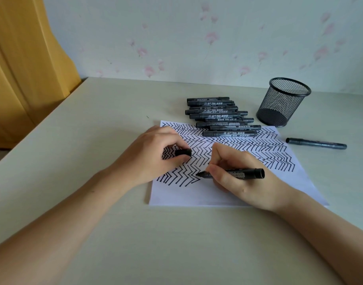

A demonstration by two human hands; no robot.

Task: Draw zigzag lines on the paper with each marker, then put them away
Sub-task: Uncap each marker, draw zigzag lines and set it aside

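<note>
**Uncapped Tip on Paper, Holder Still Bare**

Risks first. Right hand (241, 177) wrapped around an uncapped marker (236, 174), tip touching the paper (207, 194) at the end of the lowest zigzag row. Heel of that hand resting on the sheet below the drawn rows; likely smearing of fresh ink if dragged up across them. Left hand (156, 154) pressing down on the left side of the paper, thumb and fingers pinching the loose cap (183, 152). Probable slip of the sheet under the strokes if that pressure lifts, spoiling the line. Possible stray marks on the counter (94, 202) if the tip runs off the paper's left edge.

Pile of capped markers (219, 116) lying partly on the far edge of the paper, the rest just beyond it; easily nudged and rolled by any shift of the sheet. One more marker (316, 143) lying alone off the paper's right edge, well apart from the pile.

Containers. Mesh pen holder (283, 101) standing upright beyond the paper's far right corner, near the pile. Nothing visible inside through the mesh or over the rim. Putting-away apparently not yet begun.
</note>
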